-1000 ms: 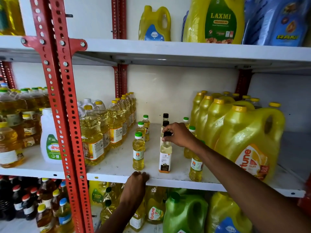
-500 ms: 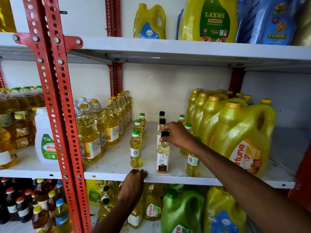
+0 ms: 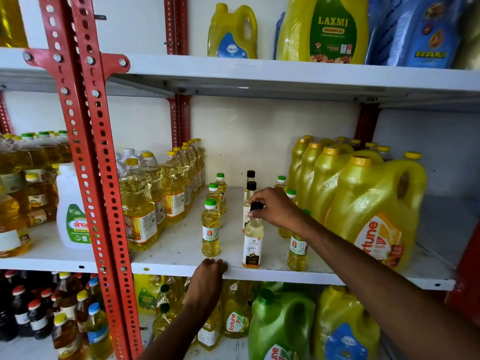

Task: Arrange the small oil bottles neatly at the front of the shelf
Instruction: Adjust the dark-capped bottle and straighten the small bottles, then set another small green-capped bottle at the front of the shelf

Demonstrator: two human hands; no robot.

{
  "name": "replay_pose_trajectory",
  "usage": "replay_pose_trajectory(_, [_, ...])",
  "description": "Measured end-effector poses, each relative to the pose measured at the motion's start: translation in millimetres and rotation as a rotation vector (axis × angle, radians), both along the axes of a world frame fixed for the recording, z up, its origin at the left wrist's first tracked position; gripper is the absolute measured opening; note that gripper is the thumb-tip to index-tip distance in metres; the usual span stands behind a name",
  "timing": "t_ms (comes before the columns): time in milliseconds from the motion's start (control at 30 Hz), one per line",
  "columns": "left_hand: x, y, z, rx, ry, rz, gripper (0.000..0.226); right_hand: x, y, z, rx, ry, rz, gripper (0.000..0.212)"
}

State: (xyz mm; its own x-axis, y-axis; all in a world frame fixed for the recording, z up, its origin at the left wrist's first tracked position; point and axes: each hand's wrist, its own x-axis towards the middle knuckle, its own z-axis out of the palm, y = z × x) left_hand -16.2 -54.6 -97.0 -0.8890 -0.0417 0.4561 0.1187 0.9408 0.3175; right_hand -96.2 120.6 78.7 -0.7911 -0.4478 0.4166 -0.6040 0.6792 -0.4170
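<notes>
Small oil bottles stand in three short rows on the middle white shelf [image 3: 179, 267]. At the front of the middle row a black-capped coconut oil bottle [image 3: 252, 244] stands upright, and my right hand [image 3: 276, 207] grips its cap from above. A green-capped small bottle [image 3: 210, 228] stands front left, another [image 3: 297, 249] front right, partly behind my forearm. More small bottles [image 3: 220, 189] and two black-capped ones [image 3: 251, 184] stand behind. My left hand [image 3: 209, 275] rests on the shelf's front edge, fingers curled over it.
Large yellow Fortune jugs [image 3: 374, 216] crowd the right of the shelf, clear litre bottles [image 3: 140, 203] the left. A red perforated upright [image 3: 88, 165] stands at left front. Jugs fill the shelf above and bottles the shelf below.
The camera has shifted slightly. My right hand stays on the black-capped bottle's cap and the left hand stays on the shelf edge; the bottles look unmoved.
</notes>
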Motion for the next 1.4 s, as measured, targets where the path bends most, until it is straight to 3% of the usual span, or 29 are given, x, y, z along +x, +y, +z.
replay_pose_trajectory(300, [2,-3,7,0.015,-0.057,-0.030,0.030,0,-2,-1,0.056,-0.026,-0.037,0.044])
replay_pose_trajectory(400, [5,-16,10,0.082,-0.012,-0.011,0.035,0,-3,0,0.081,-0.030,-0.056,0.062])
replay_pose_trajectory(467, [7,-33,13,0.051,0.028,0.029,0.040,2,-7,2,0.068,0.086,-0.073,0.073])
replay_pose_trajectory(600, [8,-70,19,0.018,-0.038,0.150,0.039,5,-39,6,0.011,0.238,0.056,0.058])
replay_pose_trajectory(700, [9,-82,18,0.067,-0.088,0.180,0.018,1,-75,5,0.170,0.139,0.176,0.052])
replay_pose_trajectory(800, [8,-86,14,0.084,-0.104,0.179,0.016,-8,-99,7,0.281,0.008,0.226,0.041])
replay_pose_trajectory(933, [3,-88,14,0.082,-0.114,0.189,0.020,-17,-110,10,0.238,-0.027,0.198,0.030])
replay_pose_trajectory(1167, [-2,-92,10,0.088,-0.115,0.190,0.024,-19,-118,2,0.062,0.036,0.114,0.024])
replay_pose_trajectory(1333, [-2,-93,9,0.108,-0.105,0.170,0.027,-18,-121,3,0.141,-0.022,0.104,0.043])
replay_pose_trajectory(1400, [-2,-93,8,0.110,-0.096,0.166,0.027,-18,-121,3,0.174,-0.034,0.098,0.042])
